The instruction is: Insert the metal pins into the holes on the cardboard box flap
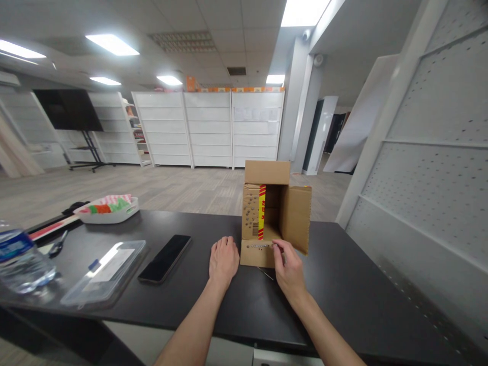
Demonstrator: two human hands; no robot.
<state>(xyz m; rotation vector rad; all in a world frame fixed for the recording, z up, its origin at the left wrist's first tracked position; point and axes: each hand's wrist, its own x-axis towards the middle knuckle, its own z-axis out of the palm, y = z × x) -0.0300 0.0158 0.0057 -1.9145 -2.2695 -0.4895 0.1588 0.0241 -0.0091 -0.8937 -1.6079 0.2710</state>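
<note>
An opened cardboard box [250, 259] stands on the dark table, its inside facing me and its flaps folded out. Small round metallic-looking pieces run in a row along its bottom flap, and more dot its left flap. At that row's right end, my right hand [288, 268] is closed in a pinch; whatever sits between the fingertips is too small to make out. My left hand [224, 260] rests on the table just left of the box, fingers curled under, no object showing in it. A thin metal rod [266, 274] lies before the bottom flap.
Left of my hands lie a black phone [165, 258] and a clear plastic case [104, 272]. Farther left are a water bottle [23, 259] and a white basket [110, 216] with colourful cloth. A perforated white panel [427, 168] rises at the right.
</note>
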